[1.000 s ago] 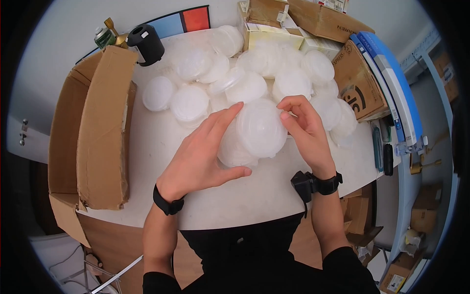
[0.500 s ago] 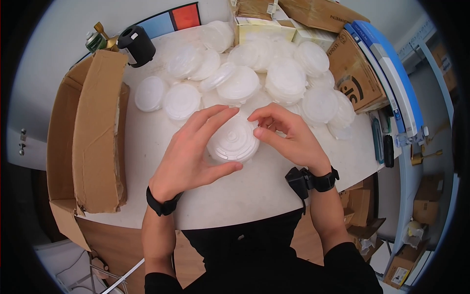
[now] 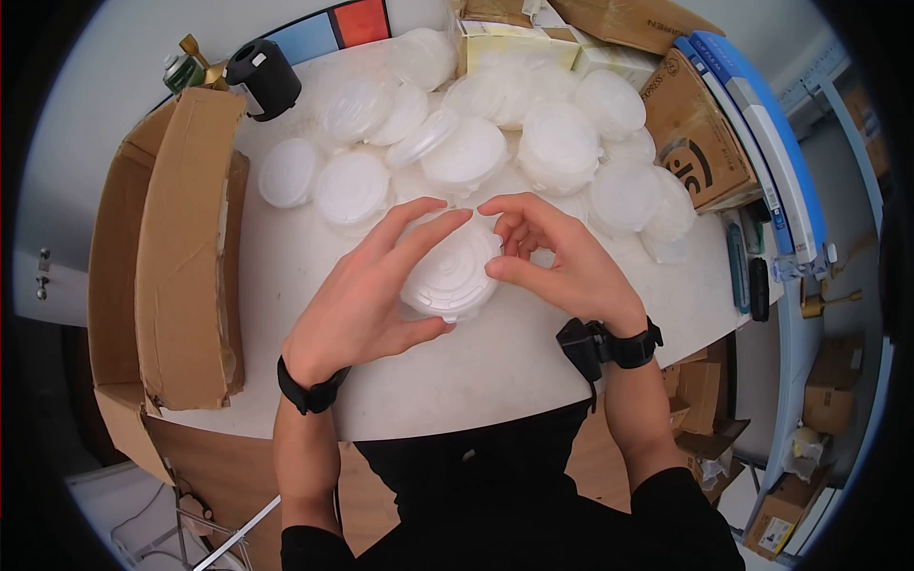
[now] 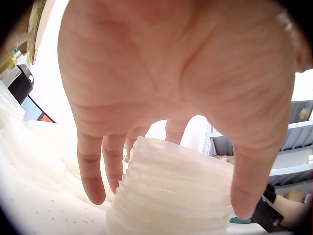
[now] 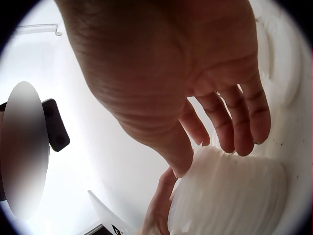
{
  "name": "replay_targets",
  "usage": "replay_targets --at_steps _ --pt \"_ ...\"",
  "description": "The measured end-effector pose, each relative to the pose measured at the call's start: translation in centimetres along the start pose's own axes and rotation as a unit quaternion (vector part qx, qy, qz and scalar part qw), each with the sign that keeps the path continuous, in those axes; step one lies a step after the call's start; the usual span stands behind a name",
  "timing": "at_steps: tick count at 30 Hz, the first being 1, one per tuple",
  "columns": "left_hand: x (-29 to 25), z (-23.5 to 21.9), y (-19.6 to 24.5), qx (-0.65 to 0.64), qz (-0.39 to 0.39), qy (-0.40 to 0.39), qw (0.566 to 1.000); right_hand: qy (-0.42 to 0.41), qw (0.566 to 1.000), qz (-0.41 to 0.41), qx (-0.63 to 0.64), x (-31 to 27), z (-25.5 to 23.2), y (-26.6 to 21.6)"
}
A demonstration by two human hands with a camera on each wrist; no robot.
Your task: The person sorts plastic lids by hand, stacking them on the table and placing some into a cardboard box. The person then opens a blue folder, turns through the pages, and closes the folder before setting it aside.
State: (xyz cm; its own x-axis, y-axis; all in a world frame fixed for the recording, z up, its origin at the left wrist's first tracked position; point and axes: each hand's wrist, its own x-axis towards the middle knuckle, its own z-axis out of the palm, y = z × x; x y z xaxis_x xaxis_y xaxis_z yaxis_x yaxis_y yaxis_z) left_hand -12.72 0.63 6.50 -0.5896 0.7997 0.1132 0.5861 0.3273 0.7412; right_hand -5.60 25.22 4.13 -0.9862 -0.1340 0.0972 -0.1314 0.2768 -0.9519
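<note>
Relative to the earliest frame, the upper lids, formerly offset toward the right hand above a second group, now sit in line in one lid stack. The lid stack is composed of round, translucent white lids; the top face shows concentric rings, and the side shows closely layered, ridged rims. It is located between the hands, at the near side of the loose lids on the surface. Since the preceding frame, both thumbs have shifted slightly toward the near part of the stack. Left hand: open, fingers extended along the far side, thumb at the near side. Right hand: open, fingers loosely bent, thumb at the stack's rim, palm facing the stack.
</note>
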Motion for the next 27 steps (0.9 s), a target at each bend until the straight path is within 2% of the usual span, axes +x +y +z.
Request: replay_targets --at_steps 2,5,7,20,23,27 --pt "-0.01 0.05 0.11 -0.01 -0.021 -0.007 1.0 -0.009 1.0 -0.004 -0.024 0.04 -0.04 0.14" --pt "-0.09 -0.01 -0.11 -0.021 -0.007 0.0 1.0 -0.01 1.0 -0.013 -0.017 -0.03 0.04 0.18" --pt "-0.11 0.08 -0.18 -0.026 -0.01 0.001 1.0 -0.015 0.999 0.039 -0.023 0.0 0.04 -0.35" --pt "-0.04 0.23 0.17 0.029 -0.034 -0.027 0.999 -0.023 0.998 0.004 -0.049 -0.05 -0.12 0.16" --pt "-0.15 0.18 0.17 0.064 -0.025 0.0 0.998 -0.021 0.998 0.01 -0.054 0.04 -0.13 0.06" --pt "-0.2 0.17 0.07 0.078 -0.015 0.02 0.997 0.026 0.999 0.016 -0.03 0.14 -0.13 0.34"
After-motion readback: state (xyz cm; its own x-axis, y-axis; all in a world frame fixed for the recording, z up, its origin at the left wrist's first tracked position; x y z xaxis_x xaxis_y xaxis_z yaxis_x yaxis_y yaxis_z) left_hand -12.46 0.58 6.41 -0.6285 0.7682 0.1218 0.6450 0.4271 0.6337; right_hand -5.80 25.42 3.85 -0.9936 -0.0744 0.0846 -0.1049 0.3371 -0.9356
